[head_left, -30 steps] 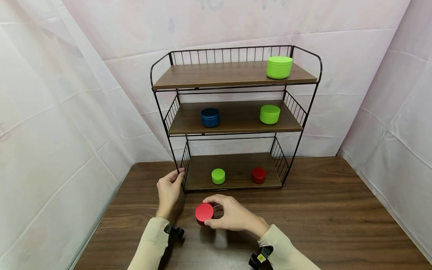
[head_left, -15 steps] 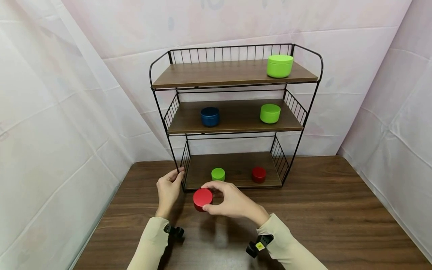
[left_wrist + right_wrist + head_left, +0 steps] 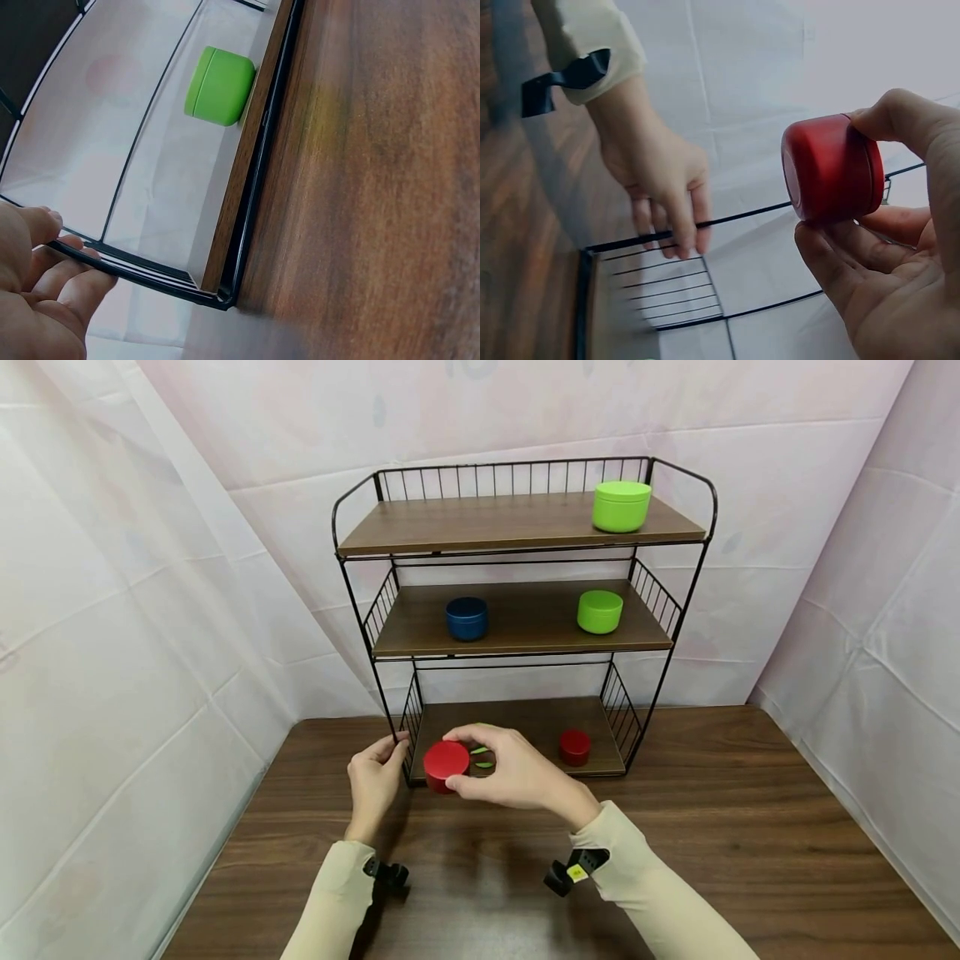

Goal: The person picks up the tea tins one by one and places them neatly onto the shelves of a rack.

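A round red lidded tin (image 3: 446,766) is pinched between the thumb and fingers of my right hand (image 3: 513,770), raised before the lowest shelf's front left part. The right wrist view shows the tin (image 3: 831,169) tilted, its lid seam toward the palm. My left hand (image 3: 375,781) grips the thin black front post of the rack (image 3: 390,710) at its lower left; the left wrist view shows the fingers (image 3: 82,289) curled round the wire. A small green tin (image 3: 221,86) sits on the lowest shelf, mostly hidden behind my right hand in the head view.
Another red tin (image 3: 574,747) stands right on the lowest shelf (image 3: 525,714). The middle shelf (image 3: 532,618) bears a blue tin (image 3: 467,618) and a green tin (image 3: 600,612). A larger green tin (image 3: 621,507) is on the top shelf (image 3: 480,522). White cloth (image 3: 150,610) hangs around the wooden table (image 3: 712,810).
My right hand has lifted the red tin and carried it forward toward the lowest shelf, now covering most of the small green tin. The left hand has stayed on the post.
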A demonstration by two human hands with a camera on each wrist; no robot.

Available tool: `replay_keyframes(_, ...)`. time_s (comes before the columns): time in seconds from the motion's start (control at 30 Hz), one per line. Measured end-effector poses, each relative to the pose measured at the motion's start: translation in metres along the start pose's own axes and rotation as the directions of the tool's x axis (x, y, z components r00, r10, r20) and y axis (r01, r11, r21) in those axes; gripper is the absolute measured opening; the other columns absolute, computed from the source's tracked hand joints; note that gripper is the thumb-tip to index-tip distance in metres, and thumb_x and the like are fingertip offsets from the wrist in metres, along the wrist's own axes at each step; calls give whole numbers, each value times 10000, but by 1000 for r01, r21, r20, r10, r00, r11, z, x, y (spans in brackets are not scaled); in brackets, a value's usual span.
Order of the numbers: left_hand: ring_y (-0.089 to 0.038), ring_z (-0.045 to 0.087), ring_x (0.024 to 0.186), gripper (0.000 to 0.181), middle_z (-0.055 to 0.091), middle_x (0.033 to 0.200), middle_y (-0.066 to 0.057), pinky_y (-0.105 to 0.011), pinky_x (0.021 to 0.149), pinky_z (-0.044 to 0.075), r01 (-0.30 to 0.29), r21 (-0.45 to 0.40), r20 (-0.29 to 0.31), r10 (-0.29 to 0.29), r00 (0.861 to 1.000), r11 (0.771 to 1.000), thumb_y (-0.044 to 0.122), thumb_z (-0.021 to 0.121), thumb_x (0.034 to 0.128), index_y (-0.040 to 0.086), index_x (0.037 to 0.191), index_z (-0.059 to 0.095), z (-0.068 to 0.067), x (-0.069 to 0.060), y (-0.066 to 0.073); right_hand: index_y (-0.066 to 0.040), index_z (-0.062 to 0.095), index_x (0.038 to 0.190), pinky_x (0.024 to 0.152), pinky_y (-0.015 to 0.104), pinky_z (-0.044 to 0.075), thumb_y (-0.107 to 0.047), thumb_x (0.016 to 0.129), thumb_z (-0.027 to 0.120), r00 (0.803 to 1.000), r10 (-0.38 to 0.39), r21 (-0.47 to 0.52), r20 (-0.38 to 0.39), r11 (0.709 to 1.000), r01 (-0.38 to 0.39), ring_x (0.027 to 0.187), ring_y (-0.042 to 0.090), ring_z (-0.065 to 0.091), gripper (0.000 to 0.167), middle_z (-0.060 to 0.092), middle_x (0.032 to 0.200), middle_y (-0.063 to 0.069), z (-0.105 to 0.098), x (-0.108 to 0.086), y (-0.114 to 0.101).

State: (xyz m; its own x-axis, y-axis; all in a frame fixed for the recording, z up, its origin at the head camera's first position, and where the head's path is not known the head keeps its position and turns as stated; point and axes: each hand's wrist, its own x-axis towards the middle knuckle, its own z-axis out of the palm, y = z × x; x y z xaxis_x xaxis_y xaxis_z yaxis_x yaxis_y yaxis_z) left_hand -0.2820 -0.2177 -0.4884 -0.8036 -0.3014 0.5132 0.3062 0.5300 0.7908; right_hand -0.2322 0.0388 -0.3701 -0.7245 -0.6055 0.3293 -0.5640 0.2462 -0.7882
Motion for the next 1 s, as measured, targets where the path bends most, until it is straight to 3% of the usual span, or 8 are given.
replay_keyframes(0.23, -1, 556, 629, 93, 805, 851, -43, -117, 585, 407, 1, -7, -4, -1, 1000, 1000, 115, 780, 922, 118, 993, 839, 0, 0, 1, -143, 641, 1331, 973, 344, 561, -199, 895, 778, 1000, -17, 9, -21, 1000, 17, 1075, 137, 638, 460, 686, 1212, -3, -16, 12, -11)
replay_keyframes(0.5, 6, 396, 498, 97, 783, 758, -63, -163, 503, 315, -3, -15, -3, 3, 1000, 1000, 100, 777, 922, 85, 999, 834, -1, -1, 0, -134, 638, 1335, 958, 271, 554, -179, 892, 780, 998, -52, 35, -25, 998, 53, 1069, 129, 646, 467, 679, 1231, 2, -30, 21, -28)
replay_keyframes(0.83, 23, 518, 575, 104, 794, 811, -95, -119, 537, 373, -3, -22, -12, 2, 1000, 1000, 84, 782, 910, 54, 998, 828, 0, 0, -1, -129, 632, 1360, 987, 322, 551, -213, 911, 753, 996, -71, -19, -44, 997, 70, 1143, 137, 623, 472, 685, 1252, -8, -47, 28, -43)
replay_keyframes(1.0, 33, 487, 541, 94, 792, 803, -105, -130, 523, 362, 3, -17, -3, -4, 1000, 1000, 107, 777, 922, 84, 995, 833, 0, 0, 0, -115, 626, 1363, 992, 314, 548, -201, 909, 756, 995, -81, -6, -51, 997, 81, 1149, 143, 625, 480, 678, 1252, 6, -53, 31, -49)
